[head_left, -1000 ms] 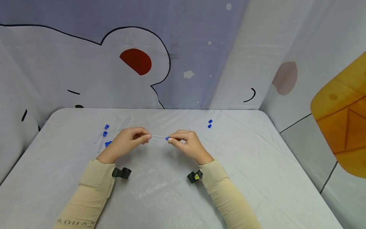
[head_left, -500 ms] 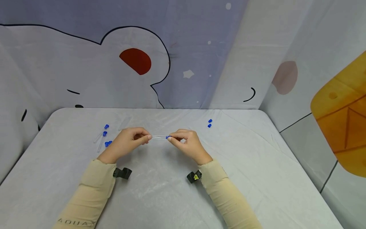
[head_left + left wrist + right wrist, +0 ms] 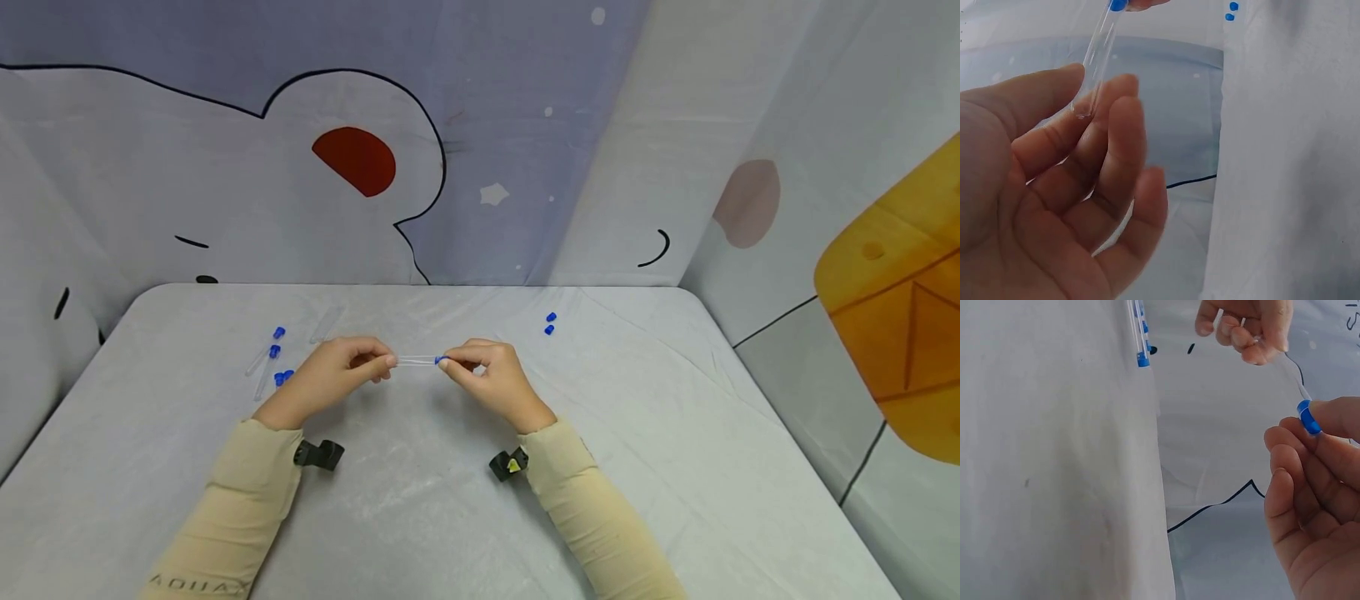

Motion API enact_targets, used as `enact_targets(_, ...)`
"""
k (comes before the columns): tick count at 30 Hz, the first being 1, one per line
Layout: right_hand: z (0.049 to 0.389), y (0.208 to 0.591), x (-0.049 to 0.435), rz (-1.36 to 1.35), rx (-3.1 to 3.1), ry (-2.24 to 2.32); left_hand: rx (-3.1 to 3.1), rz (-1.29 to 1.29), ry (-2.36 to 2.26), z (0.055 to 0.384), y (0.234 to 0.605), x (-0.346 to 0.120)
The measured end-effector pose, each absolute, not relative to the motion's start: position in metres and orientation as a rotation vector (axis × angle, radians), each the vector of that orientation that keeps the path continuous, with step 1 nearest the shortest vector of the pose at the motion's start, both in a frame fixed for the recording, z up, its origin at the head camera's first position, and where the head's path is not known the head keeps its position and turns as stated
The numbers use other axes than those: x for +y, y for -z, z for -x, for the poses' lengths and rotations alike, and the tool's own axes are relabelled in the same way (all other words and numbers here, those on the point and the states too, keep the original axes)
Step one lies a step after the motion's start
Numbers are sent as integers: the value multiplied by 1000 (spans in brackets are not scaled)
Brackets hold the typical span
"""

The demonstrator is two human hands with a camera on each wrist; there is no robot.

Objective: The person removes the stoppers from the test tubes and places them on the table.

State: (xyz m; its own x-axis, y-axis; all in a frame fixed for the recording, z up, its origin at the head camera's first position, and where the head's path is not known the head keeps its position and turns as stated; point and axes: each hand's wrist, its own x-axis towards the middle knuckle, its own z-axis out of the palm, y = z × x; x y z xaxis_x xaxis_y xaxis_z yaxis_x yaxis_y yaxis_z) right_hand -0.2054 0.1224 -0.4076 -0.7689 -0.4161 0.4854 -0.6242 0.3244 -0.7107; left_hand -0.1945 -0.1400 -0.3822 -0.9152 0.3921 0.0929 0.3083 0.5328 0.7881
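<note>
Between thumb and fingers, my left hand (image 3: pixel 337 367) pinches the rounded end of a clear test tube (image 3: pixel 1099 69). The tube is held roughly level above the table. At its other end sits a blue cap (image 3: pixel 1308 417), which my right hand (image 3: pixel 491 379) pinches between thumb and index finger. The cap is at the tube's mouth; how far it is pushed in cannot be told. In the left wrist view the tube looks hollow, with no contents visible.
Several blue-capped tubes (image 3: pixel 266 371) lie at the left of the white table (image 3: pixel 420 500). Behind my left hand lies a clear uncapped tube (image 3: pixel 326 323). Two loose blue caps (image 3: pixel 551 323) rest at the back right. A printed cloth wall (image 3: pixel 510 150) stands behind the table.
Both hands stay almost in place, gripping the tube and cap. The tube and cap have shifted only very slightly; nothing on the table has moved.
</note>
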Motion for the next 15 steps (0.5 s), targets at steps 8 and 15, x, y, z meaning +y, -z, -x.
enact_targets(8, 205, 407, 122, -929, -2409, -1443, 2582, -580, -1383, 191, 378, -141)
enact_targets(15, 203, 404, 121, -913, -2426, -1524, 2528, -571, -1445, 191, 376, -142)
